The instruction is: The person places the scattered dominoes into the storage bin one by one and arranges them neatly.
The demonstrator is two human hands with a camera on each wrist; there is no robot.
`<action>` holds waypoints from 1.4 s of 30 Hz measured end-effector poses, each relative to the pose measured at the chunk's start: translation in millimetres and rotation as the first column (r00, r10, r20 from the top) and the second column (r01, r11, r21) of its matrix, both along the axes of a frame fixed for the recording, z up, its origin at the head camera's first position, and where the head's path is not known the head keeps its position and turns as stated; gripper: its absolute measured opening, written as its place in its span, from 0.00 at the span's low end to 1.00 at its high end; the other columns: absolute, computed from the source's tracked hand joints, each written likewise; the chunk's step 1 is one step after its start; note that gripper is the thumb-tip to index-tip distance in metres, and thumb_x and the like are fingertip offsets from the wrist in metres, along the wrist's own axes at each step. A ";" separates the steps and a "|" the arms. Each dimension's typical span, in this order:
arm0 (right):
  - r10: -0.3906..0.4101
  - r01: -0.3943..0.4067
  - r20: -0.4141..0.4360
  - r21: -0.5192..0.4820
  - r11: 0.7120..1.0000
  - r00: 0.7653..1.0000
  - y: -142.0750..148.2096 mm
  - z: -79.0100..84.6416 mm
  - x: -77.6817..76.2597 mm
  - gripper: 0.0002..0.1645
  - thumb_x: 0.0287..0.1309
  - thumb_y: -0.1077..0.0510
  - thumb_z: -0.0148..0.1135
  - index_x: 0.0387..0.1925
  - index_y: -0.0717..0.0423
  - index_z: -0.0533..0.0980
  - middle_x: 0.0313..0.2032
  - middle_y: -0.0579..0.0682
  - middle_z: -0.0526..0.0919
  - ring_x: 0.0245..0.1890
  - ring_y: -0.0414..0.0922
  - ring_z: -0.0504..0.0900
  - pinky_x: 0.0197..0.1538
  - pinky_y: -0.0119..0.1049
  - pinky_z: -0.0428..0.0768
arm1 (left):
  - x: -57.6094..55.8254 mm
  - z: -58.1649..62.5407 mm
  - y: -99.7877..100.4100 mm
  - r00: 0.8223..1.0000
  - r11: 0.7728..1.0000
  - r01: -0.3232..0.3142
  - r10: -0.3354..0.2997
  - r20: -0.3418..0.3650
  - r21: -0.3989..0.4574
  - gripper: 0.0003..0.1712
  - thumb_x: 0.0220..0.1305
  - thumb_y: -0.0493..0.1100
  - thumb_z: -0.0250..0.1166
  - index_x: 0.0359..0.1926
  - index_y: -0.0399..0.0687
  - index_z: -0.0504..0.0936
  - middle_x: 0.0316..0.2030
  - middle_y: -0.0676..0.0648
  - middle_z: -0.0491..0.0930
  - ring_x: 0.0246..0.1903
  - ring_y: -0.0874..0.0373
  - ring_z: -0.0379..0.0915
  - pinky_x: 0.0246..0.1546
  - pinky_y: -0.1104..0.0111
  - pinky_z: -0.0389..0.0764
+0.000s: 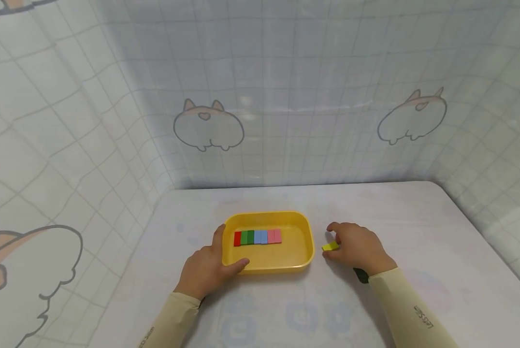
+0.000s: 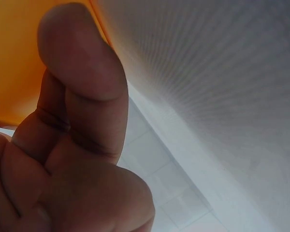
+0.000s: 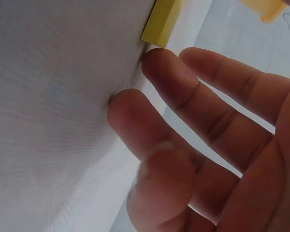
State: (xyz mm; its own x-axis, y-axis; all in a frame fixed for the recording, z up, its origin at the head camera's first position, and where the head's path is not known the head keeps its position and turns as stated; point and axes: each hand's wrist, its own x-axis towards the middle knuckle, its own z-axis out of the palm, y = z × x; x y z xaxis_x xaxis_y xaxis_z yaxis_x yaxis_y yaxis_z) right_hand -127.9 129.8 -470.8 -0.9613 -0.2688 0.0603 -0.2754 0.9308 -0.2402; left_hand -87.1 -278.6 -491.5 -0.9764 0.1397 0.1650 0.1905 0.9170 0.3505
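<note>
A shallow yellow tray (image 1: 268,269) sits on the table in the head view. My left hand (image 1: 205,270) holds its near left corner, thumb over the near rim and a finger along the left side. In the left wrist view, bent fingers (image 2: 94,101) lie against the tray's wall (image 2: 14,58). My right hand (image 1: 357,246) is right of the tray, around a small yellow block (image 1: 330,246). In the right wrist view, the block (image 3: 162,24) is close to the table beside a fingertip. The thumb's contact is hidden, so whether the hand pinches the block is unclear.
Inside the tray stands a row of several flat blocks (image 1: 257,237): red, green, light blue and pink, side by side. A dark band (image 1: 361,275) shows under the right wrist. White patterned curtains (image 1: 286,121) surround the table's back and sides.
</note>
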 end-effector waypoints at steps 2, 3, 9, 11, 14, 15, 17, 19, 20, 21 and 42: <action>-0.001 0.001 0.000 -0.004 1.000 1.000 -0.3 0.3 0.6 0.36 0.48 0.36 0.81 0.55 0.47 0.81 0.31 0.40 0.78 0.27 0.40 0.75 0.30 0.41 0.76 | 0.1 0.0 -0.2 1.000 1.000 0.003 -0.003 -0.004 0.001 0.74 0.50 0.93 0.53 0.82 0.48 0.49 0.16 0.51 0.70 0.15 0.55 0.66 0.18 0.61 0.68; -0.001 0.001 0.000 -0.005 1.000 1.000 -0.2 0.5 0.8 0.36 0.48 0.36 0.81 0.55 0.47 0.81 0.31 0.40 0.78 0.27 0.40 0.75 0.30 0.41 0.76 | 0.2 0.1 -0.3 1.000 1.000 0.004 -0.004 -0.005 0.002 0.74 0.50 0.93 0.53 0.82 0.48 0.49 0.16 0.52 0.70 0.15 0.55 0.66 0.18 0.61 0.68; 0.005 -0.005 0.004 -0.003 1.000 1.000 0.3 1.0 1.4 0.35 0.48 0.38 0.81 0.55 0.47 0.81 0.32 0.41 0.79 0.28 0.40 0.75 0.30 0.41 0.76 | 1.4 0.5 -0.8 1.000 1.000 0.005 -0.005 -0.012 0.005 0.74 0.50 0.92 0.54 0.82 0.49 0.49 0.16 0.51 0.69 0.14 0.55 0.65 0.17 0.61 0.68; 0.007 -0.007 0.004 0.005 1.000 1.000 0.1 1.6 1.6 0.35 0.48 0.38 0.80 0.55 0.46 0.81 0.33 0.41 0.80 0.29 0.40 0.75 0.31 0.41 0.77 | 1.8 1.1 -0.8 1.000 1.000 0.005 -0.005 -0.011 0.008 0.74 0.50 0.92 0.54 0.82 0.49 0.49 0.16 0.51 0.70 0.14 0.55 0.65 0.17 0.61 0.68; 0.007 -0.007 0.009 0.012 1.000 1.000 -0.5 2.6 1.9 0.34 0.49 0.38 0.80 0.56 0.46 0.80 0.34 0.42 0.80 0.30 0.40 0.76 0.32 0.42 0.77 | 2.3 2.0 -0.7 1.000 1.000 0.004 -0.004 -0.008 0.011 0.74 0.50 0.92 0.54 0.82 0.48 0.50 0.17 0.51 0.70 0.15 0.55 0.66 0.18 0.61 0.69; 0.006 -0.006 0.013 0.013 1.000 1.000 -0.7 2.8 1.9 0.35 0.49 0.38 0.80 0.56 0.46 0.80 0.35 0.42 0.81 0.31 0.40 0.76 0.32 0.42 0.77 | 2.5 2.3 -0.9 1.000 1.000 0.004 -0.004 -0.007 0.013 0.74 0.50 0.92 0.55 0.82 0.48 0.50 0.17 0.51 0.70 0.15 0.54 0.66 0.18 0.61 0.69; 0.002 -0.002 0.020 0.013 1.000 1.000 -1.3 3.4 2.0 0.35 0.49 0.39 0.79 0.57 0.46 0.80 0.35 0.42 0.81 0.31 0.41 0.76 0.33 0.42 0.78 | 2.4 2.1 -1.3 1.000 1.000 0.003 -0.003 -0.005 0.010 0.74 0.50 0.92 0.55 0.82 0.48 0.50 0.17 0.51 0.70 0.16 0.55 0.66 0.18 0.61 0.69; -0.002 0.001 0.025 0.014 1.000 1.000 -1.6 3.6 2.0 0.35 0.49 0.39 0.80 0.57 0.45 0.80 0.35 0.42 0.81 0.31 0.41 0.76 0.33 0.42 0.78 | 2.3 1.9 -1.7 1.000 1.000 0.003 -0.003 -0.006 0.009 0.74 0.50 0.92 0.55 0.82 0.48 0.50 0.17 0.51 0.70 0.16 0.55 0.66 0.18 0.61 0.69; -0.004 0.003 0.028 0.014 1.000 1.000 -1.7 3.6 1.9 0.35 0.49 0.39 0.80 0.57 0.45 0.80 0.35 0.42 0.81 0.31 0.41 0.76 0.33 0.42 0.78 | 2.4 1.8 -1.9 1.000 1.000 0.003 -0.003 -0.006 0.010 0.74 0.50 0.92 0.55 0.82 0.48 0.49 0.17 0.51 0.70 0.16 0.55 0.66 0.18 0.61 0.69; -0.006 0.005 0.030 0.014 1.000 1.000 -1.8 3.6 1.9 0.35 0.49 0.38 0.80 0.57 0.45 0.80 0.36 0.42 0.82 0.31 0.41 0.76 0.33 0.42 0.78 | 2.3 1.6 -2.1 1.000 1.000 0.005 -0.005 -0.006 0.009 0.74 0.50 0.92 0.55 0.82 0.48 0.49 0.17 0.51 0.70 0.16 0.55 0.66 0.18 0.61 0.69; -0.004 0.005 0.038 -0.008 1.000 0.999 -3.2 4.7 8.3 0.34 0.49 0.42 0.80 0.57 0.46 0.81 0.36 0.43 0.83 0.32 0.41 0.77 0.33 0.42 0.78 | 3.3 -1.2 -4.3 1.000 1.000 0.009 -0.009 -0.010 0.009 0.73 0.50 0.92 0.54 0.82 0.50 0.49 0.17 0.51 0.70 0.15 0.55 0.66 0.17 0.61 0.68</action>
State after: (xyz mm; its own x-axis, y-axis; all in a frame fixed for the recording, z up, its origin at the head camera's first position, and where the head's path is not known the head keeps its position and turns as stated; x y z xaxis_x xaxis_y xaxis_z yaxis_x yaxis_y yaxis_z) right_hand -119.6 126.6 -466.1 -0.9641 -0.2642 0.0262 -0.2618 0.9299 -0.2583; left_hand -83.8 -283.0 -492.7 -0.9734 0.1468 0.1760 0.2020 0.9122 0.3565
